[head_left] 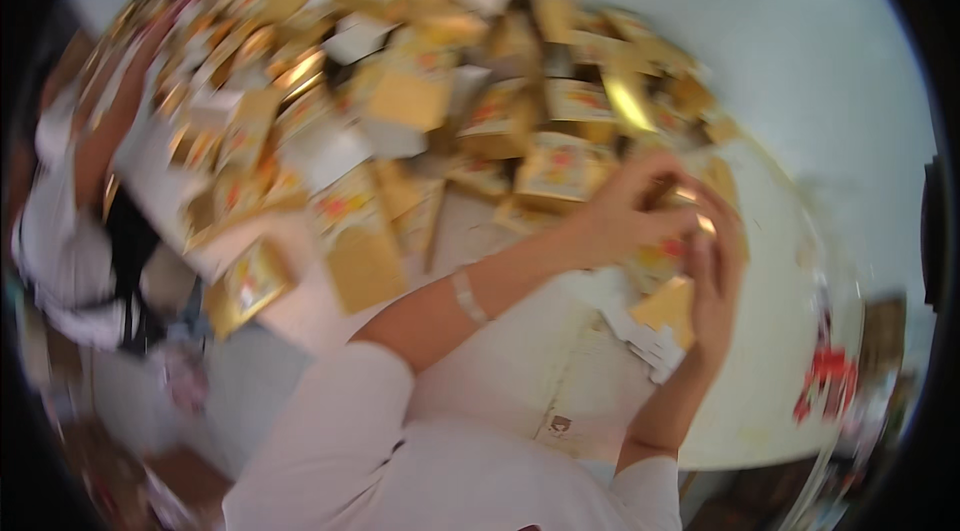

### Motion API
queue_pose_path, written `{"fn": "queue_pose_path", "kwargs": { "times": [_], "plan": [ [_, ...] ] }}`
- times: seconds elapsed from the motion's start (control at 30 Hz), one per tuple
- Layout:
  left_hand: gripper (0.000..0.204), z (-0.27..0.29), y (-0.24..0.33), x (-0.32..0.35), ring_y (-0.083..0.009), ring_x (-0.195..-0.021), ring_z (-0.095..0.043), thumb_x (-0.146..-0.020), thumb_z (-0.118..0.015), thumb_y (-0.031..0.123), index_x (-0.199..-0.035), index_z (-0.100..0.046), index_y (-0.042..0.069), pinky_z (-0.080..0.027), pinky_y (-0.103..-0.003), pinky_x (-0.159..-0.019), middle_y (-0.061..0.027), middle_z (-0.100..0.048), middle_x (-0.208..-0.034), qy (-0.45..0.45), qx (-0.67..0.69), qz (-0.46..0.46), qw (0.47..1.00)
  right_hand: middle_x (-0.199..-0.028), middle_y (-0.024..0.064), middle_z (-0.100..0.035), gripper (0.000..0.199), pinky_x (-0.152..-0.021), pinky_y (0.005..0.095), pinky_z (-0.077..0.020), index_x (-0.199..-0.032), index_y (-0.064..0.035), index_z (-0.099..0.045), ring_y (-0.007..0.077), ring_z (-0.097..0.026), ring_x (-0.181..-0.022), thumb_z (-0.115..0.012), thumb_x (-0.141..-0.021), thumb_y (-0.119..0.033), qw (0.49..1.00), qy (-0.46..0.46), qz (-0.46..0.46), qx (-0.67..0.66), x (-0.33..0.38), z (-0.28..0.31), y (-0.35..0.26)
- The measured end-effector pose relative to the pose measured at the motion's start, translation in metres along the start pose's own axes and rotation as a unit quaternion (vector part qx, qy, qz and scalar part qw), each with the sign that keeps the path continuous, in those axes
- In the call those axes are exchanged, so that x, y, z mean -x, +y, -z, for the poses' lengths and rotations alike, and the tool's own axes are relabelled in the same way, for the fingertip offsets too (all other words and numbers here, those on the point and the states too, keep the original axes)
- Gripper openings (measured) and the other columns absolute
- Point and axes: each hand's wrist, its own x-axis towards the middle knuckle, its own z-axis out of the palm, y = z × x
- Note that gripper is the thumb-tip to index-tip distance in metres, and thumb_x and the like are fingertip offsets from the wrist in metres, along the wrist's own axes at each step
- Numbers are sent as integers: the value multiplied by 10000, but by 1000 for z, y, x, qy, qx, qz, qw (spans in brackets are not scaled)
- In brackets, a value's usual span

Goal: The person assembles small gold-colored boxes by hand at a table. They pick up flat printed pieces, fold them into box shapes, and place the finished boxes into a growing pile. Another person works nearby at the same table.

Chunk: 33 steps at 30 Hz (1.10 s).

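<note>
A gold carton (662,303) with a red and yellow print is between my hands at the right of the table, blurred by motion. Its white flaps (648,346) stick out toward me. My left hand (622,216) reaches across from the left, with thumb and fingers curled at the carton's far end. Along its right side, my right hand (718,276) is wrapped with bent fingers. Both hands appear closed on the carton and cover much of it.
Many gold cartons (410,96) lie heaped over the far and left parts of the white table (500,371). One carton (250,286) rests at the left edge. Another person's arm (110,131) reaches in from the left. A red object (828,383) lies at the far right.
</note>
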Motion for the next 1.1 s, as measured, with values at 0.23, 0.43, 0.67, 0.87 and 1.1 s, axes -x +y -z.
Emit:
{"fn": "queue_pose_path", "kwargs": {
  "times": [0.23,0.43,0.67,0.87,1.1],
  "plan": [
    [308,-27,40,23,-281,-851,-482,-682,-658,161,-904,-470,61,-421,-386,-695,-135,-468,-921,147,-298,-314,889,-1167,126,-494,464,-843,281,-382,-1174,64,-453,169,-451,-1040,-514,-858,-271,997,-42,-23,-68,14,50,39],
    [236,-54,96,105,-297,-904,-504,-636,-690,176,-761,-535,51,-404,-415,-816,-122,-523,-914,54,-302,-368,878,-1288,178,-249,541,-936,402,-290,-1281,-35,-248,267,-283,-1171,-404,-884,-366,994,-58,29,-91,-88,48,-9],
    [312,18,111,236,-299,-951,-516,-660,-673,191,-928,-594,52,-357,-480,-915,-120,-542,-1017,194,-460,-343,796,-1397,226,-70,584,-1025,491,-209,-1327,-107,-160,349,-160,-1289,-369,-877,-414,969,-130,186,-100,-147,-79,-94],
    [792,137,144,351,-392,-1267,-194,-606,-736,408,-1283,-392,181,-209,-589,-970,-200,-182,-1380,402,-750,118,511,-1341,211,-288,563,-999,535,-188,-1189,-64,-482,386,-260,-1246,-619,-736,-370,800,-263,464,274,14,-213,-79],
    [615,186,116,325,-374,-1293,-158,-818,-480,488,-1331,-307,196,-164,-682,-919,-185,-217,-1379,333,-746,291,498,-1326,186,-337,511,-994,589,-137,-1116,-69,-518,351,-269,-1253,-635,-699,-341,796,-211,472,316,-18,-293,-27]
  ]
}}
